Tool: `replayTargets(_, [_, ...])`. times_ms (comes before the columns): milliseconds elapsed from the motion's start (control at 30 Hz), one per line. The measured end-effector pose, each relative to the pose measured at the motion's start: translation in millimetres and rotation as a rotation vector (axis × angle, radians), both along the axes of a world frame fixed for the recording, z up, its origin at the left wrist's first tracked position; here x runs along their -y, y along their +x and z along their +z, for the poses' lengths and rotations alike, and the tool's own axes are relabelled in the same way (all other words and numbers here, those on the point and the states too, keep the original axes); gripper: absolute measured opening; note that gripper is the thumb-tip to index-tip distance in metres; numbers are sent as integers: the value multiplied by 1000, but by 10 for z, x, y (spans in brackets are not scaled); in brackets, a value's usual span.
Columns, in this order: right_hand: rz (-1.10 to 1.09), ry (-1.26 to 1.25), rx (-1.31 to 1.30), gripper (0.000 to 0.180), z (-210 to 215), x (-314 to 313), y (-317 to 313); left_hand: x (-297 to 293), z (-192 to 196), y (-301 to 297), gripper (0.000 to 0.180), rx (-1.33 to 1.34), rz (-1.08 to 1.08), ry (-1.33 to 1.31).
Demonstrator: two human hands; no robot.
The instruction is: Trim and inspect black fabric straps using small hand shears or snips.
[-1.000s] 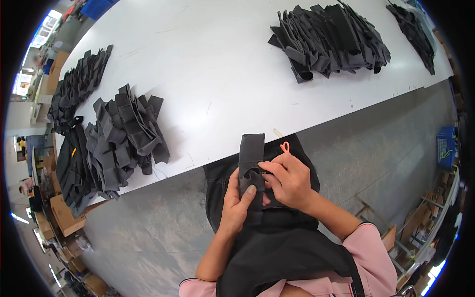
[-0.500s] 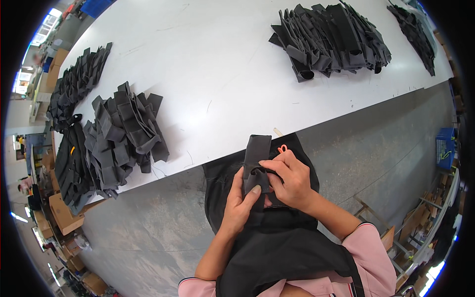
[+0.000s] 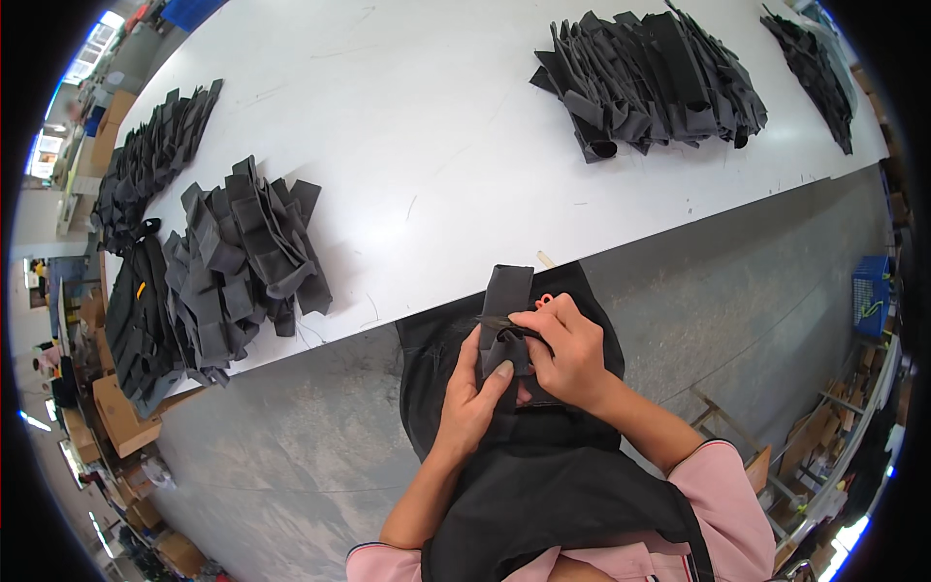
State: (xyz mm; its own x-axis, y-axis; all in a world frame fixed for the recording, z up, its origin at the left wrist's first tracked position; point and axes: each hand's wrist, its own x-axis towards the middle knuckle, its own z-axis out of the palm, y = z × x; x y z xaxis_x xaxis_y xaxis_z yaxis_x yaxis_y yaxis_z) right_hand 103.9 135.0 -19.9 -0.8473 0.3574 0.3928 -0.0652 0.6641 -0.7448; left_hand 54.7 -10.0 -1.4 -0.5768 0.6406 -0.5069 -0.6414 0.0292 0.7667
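Over my lap, just off the table's near edge, a dark grey fabric strip (image 3: 507, 287) stands upright with a folded loop in its lower part. My left hand (image 3: 472, 393) pinches that folded part, thumb in front. Close against the strip's right side, my right hand (image 3: 565, 347) is closed on what looks like small scissors (image 3: 546, 300). Their orange-red loops show above the knuckles. A thin dark tip sticks out left of the fingertips across the strip; whether it touches the cloth I cannot tell. Black apron cloth (image 3: 572, 485) covers my lap.
On the white table (image 3: 417, 126) lie a large heap of dark strips (image 3: 659, 82) at the far right, a smaller dark bundle (image 3: 815, 82) beyond it, and dark strip piles (image 3: 242, 242) at the left. A blue basket (image 3: 871, 296) and cardboard box (image 3: 126, 417) flank the floor.
My right hand has turned slightly, lowering the orange-red loops, and the thin dark tip now reaches further left across the strip. My left hand holds the strip almost unmoved.
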Motion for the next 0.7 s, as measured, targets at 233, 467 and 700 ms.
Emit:
replayTargets(233, [19, 140, 61, 32, 57, -29, 35, 5, -51, 6, 54, -76, -5, -26])
replayTargets(467, [16, -223, 148, 25, 58, -33, 9, 0, -66, -7, 54, -67, -1, -33])
replayTargets(700, [2, -954, 254, 13, 14, -50, 54, 11, -68, -18, 55, -80, -31, -44])
